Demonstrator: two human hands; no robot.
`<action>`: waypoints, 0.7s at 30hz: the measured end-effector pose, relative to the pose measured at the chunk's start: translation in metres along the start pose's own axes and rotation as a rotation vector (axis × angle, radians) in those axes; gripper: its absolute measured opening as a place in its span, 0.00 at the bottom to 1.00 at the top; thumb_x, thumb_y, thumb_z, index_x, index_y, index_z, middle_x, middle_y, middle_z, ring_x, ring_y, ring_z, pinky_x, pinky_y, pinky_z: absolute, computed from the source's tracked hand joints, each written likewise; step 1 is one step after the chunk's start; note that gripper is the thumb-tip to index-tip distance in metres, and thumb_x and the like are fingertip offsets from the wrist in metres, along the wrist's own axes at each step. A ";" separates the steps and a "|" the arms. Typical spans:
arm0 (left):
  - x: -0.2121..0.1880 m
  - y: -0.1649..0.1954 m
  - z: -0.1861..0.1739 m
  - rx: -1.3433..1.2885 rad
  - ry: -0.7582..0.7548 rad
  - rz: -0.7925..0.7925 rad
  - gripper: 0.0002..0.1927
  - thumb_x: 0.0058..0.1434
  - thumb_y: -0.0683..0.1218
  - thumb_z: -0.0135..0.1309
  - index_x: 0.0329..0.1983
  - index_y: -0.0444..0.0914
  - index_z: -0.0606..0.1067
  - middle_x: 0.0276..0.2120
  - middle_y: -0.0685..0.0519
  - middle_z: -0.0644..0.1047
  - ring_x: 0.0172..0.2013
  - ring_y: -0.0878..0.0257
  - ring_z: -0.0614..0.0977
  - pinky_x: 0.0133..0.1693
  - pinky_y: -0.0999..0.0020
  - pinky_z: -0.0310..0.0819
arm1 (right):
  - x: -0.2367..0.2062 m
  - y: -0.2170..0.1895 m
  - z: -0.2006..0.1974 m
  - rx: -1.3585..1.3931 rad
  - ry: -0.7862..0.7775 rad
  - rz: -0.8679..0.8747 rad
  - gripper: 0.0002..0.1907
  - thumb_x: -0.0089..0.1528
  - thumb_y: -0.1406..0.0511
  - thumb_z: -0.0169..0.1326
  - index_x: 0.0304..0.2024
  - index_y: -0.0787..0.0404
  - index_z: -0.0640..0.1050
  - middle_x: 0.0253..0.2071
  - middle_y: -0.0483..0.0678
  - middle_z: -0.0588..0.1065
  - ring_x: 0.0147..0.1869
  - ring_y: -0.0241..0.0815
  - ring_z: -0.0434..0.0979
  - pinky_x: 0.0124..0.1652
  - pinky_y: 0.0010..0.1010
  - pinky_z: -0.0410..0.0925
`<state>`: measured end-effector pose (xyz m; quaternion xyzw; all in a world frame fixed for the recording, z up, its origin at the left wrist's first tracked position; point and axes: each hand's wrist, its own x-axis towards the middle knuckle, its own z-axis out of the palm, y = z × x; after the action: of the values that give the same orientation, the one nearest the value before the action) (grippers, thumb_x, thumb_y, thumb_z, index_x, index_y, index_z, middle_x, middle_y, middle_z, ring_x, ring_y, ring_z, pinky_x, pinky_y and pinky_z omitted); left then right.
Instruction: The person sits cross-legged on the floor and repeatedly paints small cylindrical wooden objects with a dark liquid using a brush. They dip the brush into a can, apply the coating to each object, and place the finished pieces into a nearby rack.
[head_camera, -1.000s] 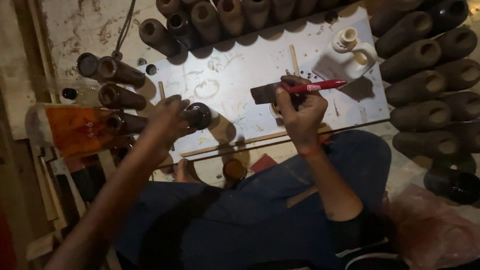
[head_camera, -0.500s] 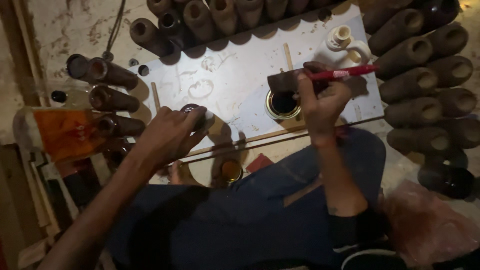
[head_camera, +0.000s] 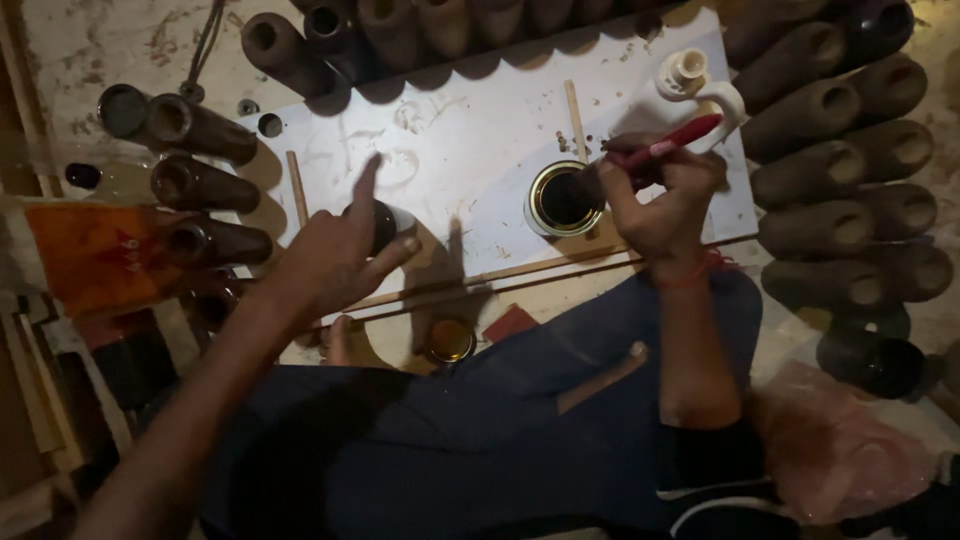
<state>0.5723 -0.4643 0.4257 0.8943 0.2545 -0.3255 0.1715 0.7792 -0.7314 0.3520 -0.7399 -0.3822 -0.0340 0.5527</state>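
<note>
My left hand (head_camera: 335, 250) rests on a small dark rounded object (head_camera: 385, 225) on the white board (head_camera: 470, 150), forefinger raised, other fingers around it. My right hand (head_camera: 665, 200) holds a red-handled brush (head_camera: 660, 148) with its bristle end dipped at the rim of an open round tin (head_camera: 565, 197) of dark liquid. The tin stands on the board's near edge, just left of the right hand.
Rows of dark brown tubular pieces lie along the board's far edge (head_camera: 400, 30), the right side (head_camera: 850, 150) and the left (head_camera: 200, 180). A white bottle (head_camera: 690, 75), thin wooden sticks (head_camera: 575, 118), an orange cloth (head_camera: 95, 255), a second small tin (head_camera: 450, 340) and pink plastic (head_camera: 840, 440) lie around my blue-clad legs.
My right hand has brought the brush down from above the board to the tin's rim. My left hand has loosened on the dark object and lifted its forefinger.
</note>
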 end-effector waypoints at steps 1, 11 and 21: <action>0.002 -0.005 0.003 -0.153 0.082 0.050 0.53 0.67 0.62 0.48 0.78 0.30 0.34 0.38 0.35 0.83 0.41 0.41 0.84 0.48 0.53 0.78 | 0.000 0.000 0.002 0.002 -0.008 0.009 0.07 0.64 0.72 0.63 0.44 0.69 0.82 0.38 0.52 0.81 0.39 0.38 0.83 0.41 0.25 0.74; 0.015 -0.089 0.082 -1.048 0.379 -0.146 0.43 0.74 0.55 0.38 0.78 0.40 0.28 0.56 0.29 0.73 0.50 0.40 0.79 0.48 0.44 0.73 | -0.002 0.006 0.008 -0.035 -0.046 0.053 0.09 0.63 0.72 0.64 0.45 0.70 0.82 0.40 0.53 0.81 0.39 0.37 0.82 0.40 0.24 0.74; 0.002 -0.079 0.178 -1.609 0.592 -0.298 0.41 0.71 0.59 0.38 0.80 0.46 0.36 0.61 0.35 0.67 0.50 0.49 0.79 0.50 0.56 0.80 | -0.006 0.017 0.012 0.036 -0.065 0.095 0.10 0.63 0.71 0.63 0.46 0.71 0.82 0.39 0.52 0.81 0.40 0.37 0.83 0.43 0.25 0.75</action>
<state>0.4406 -0.4833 0.2838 0.5067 0.5560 0.1801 0.6338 0.7803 -0.7262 0.3310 -0.7478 -0.3650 0.0230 0.5541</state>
